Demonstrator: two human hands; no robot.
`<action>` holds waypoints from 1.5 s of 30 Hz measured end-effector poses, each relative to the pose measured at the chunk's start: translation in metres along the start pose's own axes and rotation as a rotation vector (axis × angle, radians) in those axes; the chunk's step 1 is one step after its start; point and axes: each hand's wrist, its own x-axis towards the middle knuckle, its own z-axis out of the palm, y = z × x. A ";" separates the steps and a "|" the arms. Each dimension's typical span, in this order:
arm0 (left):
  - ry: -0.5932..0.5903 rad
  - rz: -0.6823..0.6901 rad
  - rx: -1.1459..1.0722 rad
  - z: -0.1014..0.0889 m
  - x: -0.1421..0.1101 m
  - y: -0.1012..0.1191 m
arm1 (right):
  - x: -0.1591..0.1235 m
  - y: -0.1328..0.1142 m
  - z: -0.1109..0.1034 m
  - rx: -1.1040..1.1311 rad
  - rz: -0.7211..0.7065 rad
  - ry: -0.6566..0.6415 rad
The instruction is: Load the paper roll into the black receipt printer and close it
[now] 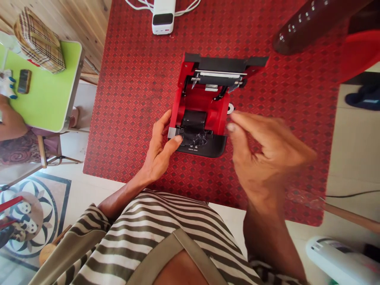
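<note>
A small red and black printer stands on the table with its lid raised, so the red inner bay and a roller across the lid show. My left hand grips its left front corner, the thumb resting on the black front part and the fingers along the side. Just off the printer's right side, my right hand has thumb and forefinger drawn together in a pinch; whatever is between them, if anything, is hidden. Right by those fingertips, a small white ring-shaped piece is partly visible beside the printer.
The table has a red patterned cover. A white power bank with white cables lies at the back, and a dark bottle lies at the back right. To the left, a person's arm rests by a green table with a phone and a plaid bag.
</note>
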 end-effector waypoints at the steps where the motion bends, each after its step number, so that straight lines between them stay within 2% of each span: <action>1: -0.012 0.016 0.015 0.000 -0.002 0.001 | 0.013 -0.002 0.003 -0.006 -0.057 -0.092; 4: -0.060 0.040 0.074 0.000 -0.009 0.004 | 0.050 -0.004 0.015 -0.128 -0.137 -0.399; 7: -0.076 0.030 0.107 0.002 -0.014 0.006 | 0.070 -0.002 0.023 -0.260 -0.154 -0.562; 12: -0.078 0.016 0.095 0.004 -0.017 0.006 | 0.070 -0.006 0.030 -0.321 -0.214 -0.637; 16: -0.109 0.015 0.086 0.001 -0.017 0.008 | 0.068 -0.011 0.052 -0.379 -0.176 -0.618; 18: -0.119 0.021 0.093 -0.001 -0.017 0.008 | 0.071 -0.007 0.062 -0.405 -0.174 -0.597; 22: -0.128 0.027 0.112 -0.002 -0.017 0.008 | 0.078 0.009 0.069 -0.318 -0.266 -0.671; 25: -0.137 0.028 0.114 -0.001 -0.017 0.009 | 0.083 0.015 0.064 -0.282 -0.241 -0.726; 30: -0.153 0.058 0.113 -0.001 -0.018 0.010 | 0.088 0.008 0.051 -0.268 -0.234 -0.729; 37: -0.194 0.112 0.170 -0.006 -0.016 0.004 | 0.084 -0.004 0.027 -0.282 -0.324 -0.639; 42: -0.152 0.101 0.181 -0.003 -0.017 0.000 | 0.079 -0.009 -0.010 -0.110 -0.287 -0.515; 45: -0.128 0.121 0.204 -0.002 -0.017 -0.003 | 0.069 0.003 -0.040 0.134 -0.140 -0.380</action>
